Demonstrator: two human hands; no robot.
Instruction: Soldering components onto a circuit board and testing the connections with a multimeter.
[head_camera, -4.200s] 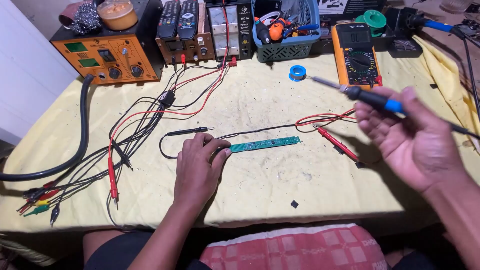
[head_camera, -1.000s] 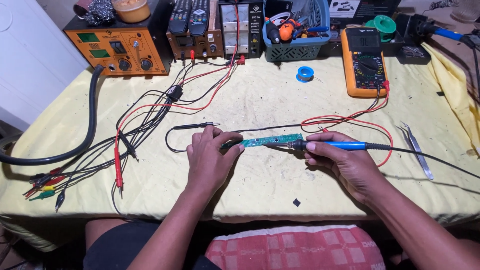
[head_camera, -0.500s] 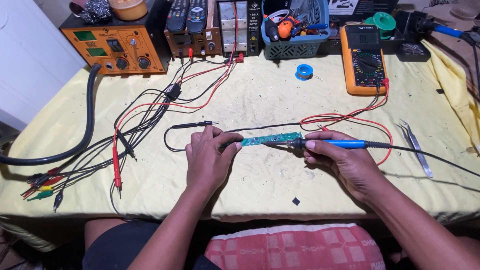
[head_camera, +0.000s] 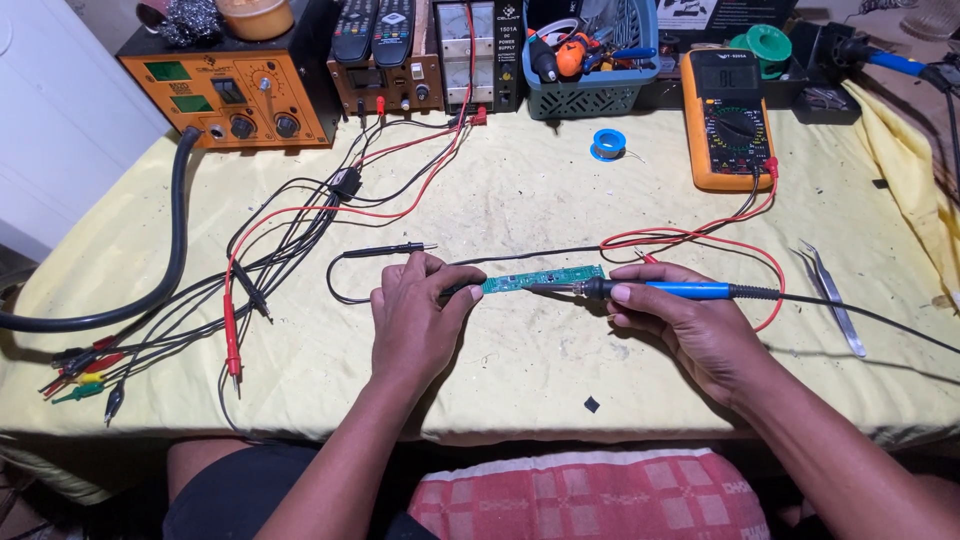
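Observation:
A narrow green circuit board (head_camera: 545, 279) lies on the yellow cloth near the table's middle. My left hand (head_camera: 418, 320) rests on the cloth and pins the board's left end with its fingertips. My right hand (head_camera: 680, 322) grips a blue-handled soldering iron (head_camera: 660, 291), held nearly flat. Its metal tip touches the board's middle. The iron's black cord runs off to the right.
Tweezers (head_camera: 833, 297) lie at the right. An orange multimeter (head_camera: 727, 118), a blue solder spool (head_camera: 607, 144), a tool basket (head_camera: 590, 60), an orange power unit (head_camera: 232, 92) and a meter box (head_camera: 475, 55) line the back. Red and black test leads (head_camera: 230, 300) sprawl at the left.
My right hand brought the soldering iron down from the upper right and set its tip on the board. Over the last second both hands have stayed nearly still.

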